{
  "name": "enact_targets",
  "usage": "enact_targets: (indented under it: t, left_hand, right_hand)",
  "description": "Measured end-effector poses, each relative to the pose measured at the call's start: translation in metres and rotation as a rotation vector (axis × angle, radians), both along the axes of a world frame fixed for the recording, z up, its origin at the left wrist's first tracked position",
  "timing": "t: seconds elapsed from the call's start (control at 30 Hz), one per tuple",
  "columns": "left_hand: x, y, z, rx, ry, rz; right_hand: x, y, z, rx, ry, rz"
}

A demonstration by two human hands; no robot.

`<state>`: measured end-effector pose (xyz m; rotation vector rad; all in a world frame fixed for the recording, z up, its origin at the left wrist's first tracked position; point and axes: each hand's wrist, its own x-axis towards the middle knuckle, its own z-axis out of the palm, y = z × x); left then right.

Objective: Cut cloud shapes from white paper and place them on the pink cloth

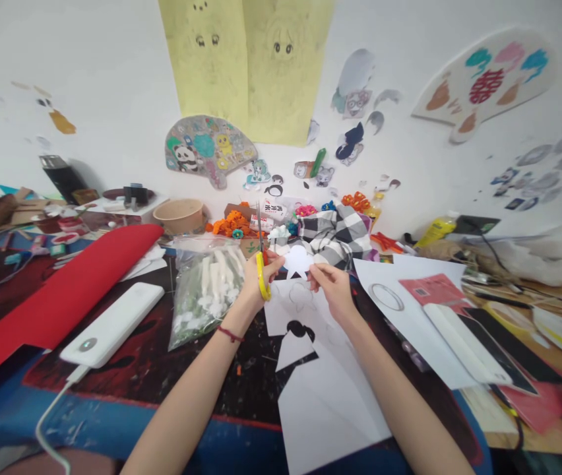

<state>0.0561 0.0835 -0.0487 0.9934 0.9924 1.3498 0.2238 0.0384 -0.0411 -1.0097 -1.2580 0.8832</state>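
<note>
Loose white and green stuff is packed in the clear bag (182,264), which is laid on the dark worktop (256,377) just beside the left wrist; pale stalks (216,269) are bunched toward its top, and green (188,328) is seen lower down. Behind the bag the beige bowl (178,216) is set near the wall — what is held in it cannot be made out. A dark flask (59,178) is stood farther left, tilted in the view, and a yellow bottle (437,231) is seen at the far right.

The cutout (297,258) is held up between the two hands, above the white sheet (330,409) and in front of the checked cloth (335,231). It is small, flat, white and unmarked on the side shown — rounded along the top, more angular below. Its right edge is pinched by the closed fingers of the right hand (336,285). Its left edge is gripped by the left hand (252,280), in which the scissors (264,288) are also carried, yellow handle against the thumb side, blades pointed up. On the sheet, a pencilled outline (302,295) is drawn, and dark worktop is shown through a cut gap.
</note>
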Motion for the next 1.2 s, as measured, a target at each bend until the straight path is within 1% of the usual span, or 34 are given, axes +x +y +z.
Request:
enact_targets:
  t: [0.3, 0.5, 0.63, 0.73, 0.87, 1.2]
  left_hand:
    - [0.001, -0.002, 0.001, 0.025, -0.013, 0.002]
    - [0.001, -0.003, -0.001, 0.086, -0.052, 0.025]
    - [0.001, -0.006, 0.001, 0.131, -0.088, 0.025]
    - [0.001, -0.007, 0.004, 0.136, -0.097, 0.023]
    - [0.000, -0.006, 0.002, 0.127, -0.080, 0.027]
    - [0.005, -0.011, 0.002, 0.126, 0.023, -0.075]
  right_hand:
    - [0.005, 0.003, -0.002, -0.009, 0.004, -0.015]
    - [0.007, 0.004, -0.002, -0.016, 0.012, -0.019]
    - [0.008, 0.003, -0.003, -0.023, 0.014, -0.011]
    - [0.008, 0.004, -0.004, -0.031, 0.015, -0.005]
    - [0.008, 0.005, -0.005, -0.030, 0.019, -0.011]
    - [0.011, 0.006, -0.003, 0.005, 0.088, -0.061]
